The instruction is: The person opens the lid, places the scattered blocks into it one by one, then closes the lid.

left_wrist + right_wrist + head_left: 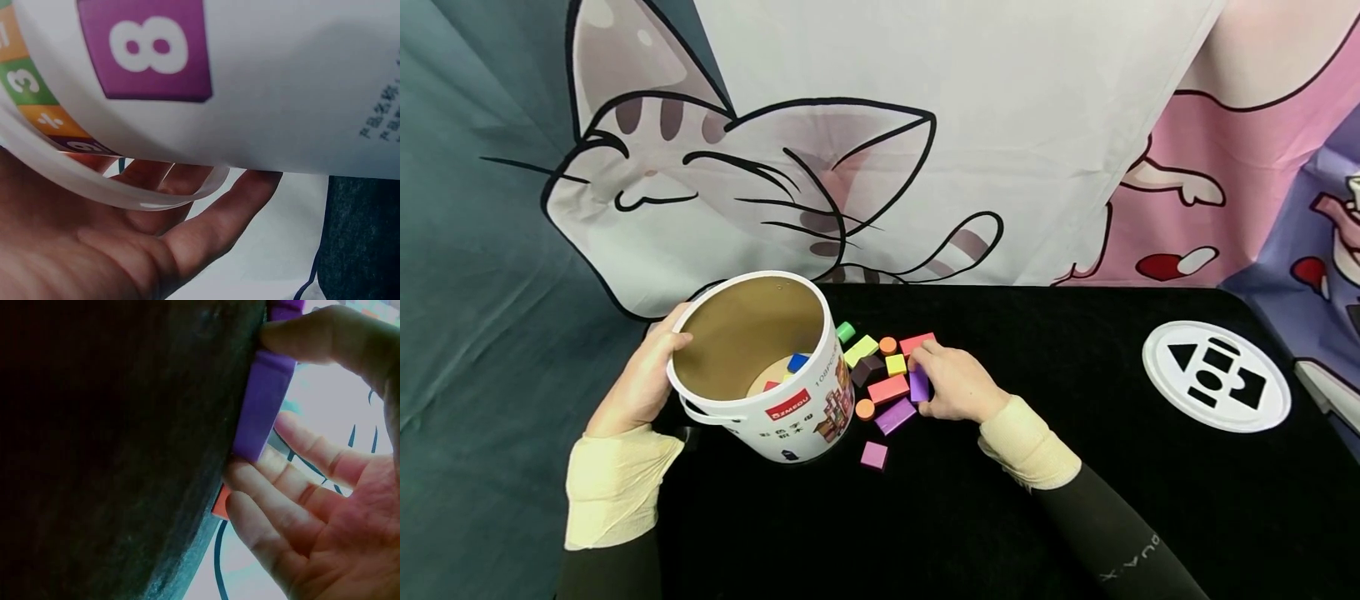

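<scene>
My left hand [640, 375] grips the rim of a white bucket [812, 421], thumb over the edge and fingers outside, near its handle [144, 200]. The bucket tilts toward me; a blue block [797, 362] and bits of red and yellow show inside. Over the pile on the right, my right hand [958, 387] pinches a purple block [262, 406] at its ends between thumb and fingers, against the dark cloth. Around it lie a red block [888, 389], a yellow cube [896, 365], a violet block [895, 416] and a dark block [868, 371].
A round white lid [1232, 417] with cut-out shapes lies on the black cloth [1037, 358] at right. A pink block [874, 455] sits nearest me. Beside the bucket are a green cylinder [846, 332] and a yellow-green block [861, 350]. A printed curtain [1037, 150] hangs behind.
</scene>
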A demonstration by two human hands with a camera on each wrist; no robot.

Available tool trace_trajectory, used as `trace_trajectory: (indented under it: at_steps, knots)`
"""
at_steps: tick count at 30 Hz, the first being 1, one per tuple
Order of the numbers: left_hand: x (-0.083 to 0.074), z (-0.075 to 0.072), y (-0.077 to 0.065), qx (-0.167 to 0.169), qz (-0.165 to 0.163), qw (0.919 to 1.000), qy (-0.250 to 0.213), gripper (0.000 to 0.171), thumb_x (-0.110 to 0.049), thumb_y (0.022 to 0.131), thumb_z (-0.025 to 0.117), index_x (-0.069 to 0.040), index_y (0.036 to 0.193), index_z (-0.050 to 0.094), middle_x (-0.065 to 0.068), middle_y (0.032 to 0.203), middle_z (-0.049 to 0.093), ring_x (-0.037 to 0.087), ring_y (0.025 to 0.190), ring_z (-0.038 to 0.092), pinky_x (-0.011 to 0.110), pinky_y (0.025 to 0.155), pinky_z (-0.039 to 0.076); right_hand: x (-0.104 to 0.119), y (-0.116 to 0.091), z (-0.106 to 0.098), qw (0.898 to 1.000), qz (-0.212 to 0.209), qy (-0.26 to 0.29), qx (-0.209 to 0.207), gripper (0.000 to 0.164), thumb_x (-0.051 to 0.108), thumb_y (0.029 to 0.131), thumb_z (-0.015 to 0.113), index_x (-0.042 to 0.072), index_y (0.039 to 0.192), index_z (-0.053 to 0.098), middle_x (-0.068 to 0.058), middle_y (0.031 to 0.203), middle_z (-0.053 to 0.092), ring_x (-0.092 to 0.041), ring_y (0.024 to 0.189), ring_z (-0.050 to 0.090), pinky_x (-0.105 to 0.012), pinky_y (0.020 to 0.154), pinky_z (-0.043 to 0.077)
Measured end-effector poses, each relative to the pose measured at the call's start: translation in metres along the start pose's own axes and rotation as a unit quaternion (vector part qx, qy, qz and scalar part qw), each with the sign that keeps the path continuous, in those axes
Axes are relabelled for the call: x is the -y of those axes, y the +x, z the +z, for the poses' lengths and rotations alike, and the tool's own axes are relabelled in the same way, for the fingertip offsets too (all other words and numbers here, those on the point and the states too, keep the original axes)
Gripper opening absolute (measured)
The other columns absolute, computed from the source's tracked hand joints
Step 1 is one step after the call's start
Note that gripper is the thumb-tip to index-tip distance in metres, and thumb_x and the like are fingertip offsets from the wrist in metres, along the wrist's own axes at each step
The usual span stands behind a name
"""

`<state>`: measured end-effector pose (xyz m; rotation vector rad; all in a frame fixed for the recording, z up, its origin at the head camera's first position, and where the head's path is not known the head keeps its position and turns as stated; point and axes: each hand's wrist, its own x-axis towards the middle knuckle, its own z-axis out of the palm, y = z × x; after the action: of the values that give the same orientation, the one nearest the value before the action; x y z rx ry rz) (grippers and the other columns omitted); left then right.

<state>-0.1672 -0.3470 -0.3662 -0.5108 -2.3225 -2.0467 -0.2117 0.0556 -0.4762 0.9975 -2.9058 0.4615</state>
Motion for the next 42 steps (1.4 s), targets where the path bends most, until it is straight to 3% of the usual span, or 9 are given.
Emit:
trace_trajectory:
  at_steps: [12,17,23,30,42]
  knots:
    - [-0.002,0.001,0.001,0.0,0.002,1.0,0.009,0.05,0.003,0.092,0.029,-0.001,0.137,0.05,0.008,0.125,0.055,0.02,0.109,0.05,0.027,0.091,0.04,0.002,0.001,-0.014,0.998,0.018,0.056,-0.008,0.054,0.035,0.064,0.079,0.016,0.11,0.06,0.002,0.105,0.049,-0.012,0.075,0.05,-0.031,0.067,0.045]
    - [-0.001,0.001,0.001,0.003,-0.003,1.0,0.007,0.05,0.002,0.093,0.029,-0.002,0.138,0.05,0.008,0.127,0.055,0.02,0.11,0.05,0.027,0.091,0.04,0.006,0.005,-0.022,0.995,0.019,0.085,-0.041,0.053,0.035,0.064,0.078,0.018,0.111,0.06,0.005,0.103,0.049,-0.012,0.078,0.052,-0.03,0.067,0.045]
    - [0.0,0.0,0.0,0.003,0.0,1.0,0.006,0.05,0.002,0.093,0.029,-0.002,0.138,0.05,0.008,0.126,0.055,0.02,0.11,0.05,0.027,0.091,0.04,0.02,0.013,-0.042,0.985,0.011,0.145,-0.094,0.047,0.035,0.068,0.075,0.02,0.11,0.06,0.007,0.104,0.05,-0.011,0.088,0.058,-0.027,0.073,0.047]
    - [0.0,0.001,0.002,0.006,0.003,1.0,0.002,0.05,0.003,0.093,0.029,-0.001,0.138,0.049,0.008,0.127,0.054,0.02,0.111,0.049,0.028,0.092,0.039,0.037,0.025,-0.068,0.975,-0.025,0.163,-0.147,0.049,0.032,0.068,0.076,0.02,0.112,0.059,0.008,0.105,0.05,-0.004,0.095,0.053,-0.026,0.078,0.045]
    - [0.0,-0.001,-0.001,0.005,0.005,1.0,0.002,0.048,0.002,0.094,0.03,-0.001,0.138,0.049,0.008,0.127,0.054,0.019,0.111,0.049,0.027,0.093,0.04,0.07,0.047,-0.102,0.949,-0.086,0.217,-0.21,0.047,0.028,0.07,0.076,0.016,0.113,0.059,0.007,0.107,0.05,-0.012,0.096,0.055,-0.026,0.084,0.044]
